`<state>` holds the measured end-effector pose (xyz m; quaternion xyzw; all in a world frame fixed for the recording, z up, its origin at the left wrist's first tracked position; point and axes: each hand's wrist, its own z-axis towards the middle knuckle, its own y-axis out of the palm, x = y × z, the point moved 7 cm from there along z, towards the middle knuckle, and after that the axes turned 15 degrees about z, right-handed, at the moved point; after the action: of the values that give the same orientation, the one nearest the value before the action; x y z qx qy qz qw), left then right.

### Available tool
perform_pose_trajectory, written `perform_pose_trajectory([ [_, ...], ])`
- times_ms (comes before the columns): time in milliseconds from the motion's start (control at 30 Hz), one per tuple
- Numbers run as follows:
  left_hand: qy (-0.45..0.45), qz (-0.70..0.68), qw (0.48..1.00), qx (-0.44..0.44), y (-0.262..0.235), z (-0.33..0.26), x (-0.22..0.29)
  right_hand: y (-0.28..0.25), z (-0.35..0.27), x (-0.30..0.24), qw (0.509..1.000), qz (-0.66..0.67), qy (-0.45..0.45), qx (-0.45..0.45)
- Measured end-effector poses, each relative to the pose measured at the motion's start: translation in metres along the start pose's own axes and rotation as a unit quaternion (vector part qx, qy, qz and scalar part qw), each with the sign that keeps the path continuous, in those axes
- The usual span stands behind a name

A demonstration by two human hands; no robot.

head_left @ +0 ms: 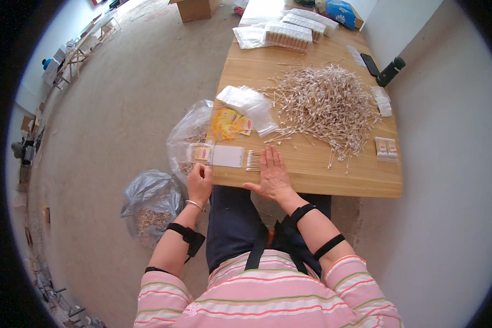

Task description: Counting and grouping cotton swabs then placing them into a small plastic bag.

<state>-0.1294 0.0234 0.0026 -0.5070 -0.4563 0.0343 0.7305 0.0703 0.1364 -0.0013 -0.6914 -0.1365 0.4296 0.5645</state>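
My left hand (200,183) is closed, fingers pinched at the lower edge of a clear bag of cotton swabs (201,153) with a small yellow-and-red label card. The bag sits at the table's left edge. Just right of it lies a flat whitish sleeve (228,156). My right hand (274,176) rests palm down on the wood with fingers stretched out. Beside its fingers is a neat row of cotton swabs (253,160), partly covered by the hand. Yellow label cards (230,124) are spread out farther back, next to a stack of clear plastic bags (248,105).
A large heap of loose cotton swabs (325,106) covers the table's middle. Packed swab bundles (288,36) stand at the far end. Along the right edge are a dark bottle (391,71), a phone (369,64) and small packs (386,148). A plastic sack (153,199) is on the floor.
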Motion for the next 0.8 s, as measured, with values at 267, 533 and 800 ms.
perform_pose_trajectory([
  [267,0.14,-0.011,0.989,-0.054,0.027,-0.008,0.055,0.001,0.002,-0.001,1.0,0.011,-0.001,0.001],
  [533,0.179,0.098,0.977,-0.056,0.056,-0.013,0.075,0.004,0.001,0.0,1.0,0.022,0.007,-0.007],
  [800,0.182,0.08,0.979,-0.053,0.057,-0.011,0.067,0.001,0.001,0.0,0.999,0.029,-0.011,0.018],
])
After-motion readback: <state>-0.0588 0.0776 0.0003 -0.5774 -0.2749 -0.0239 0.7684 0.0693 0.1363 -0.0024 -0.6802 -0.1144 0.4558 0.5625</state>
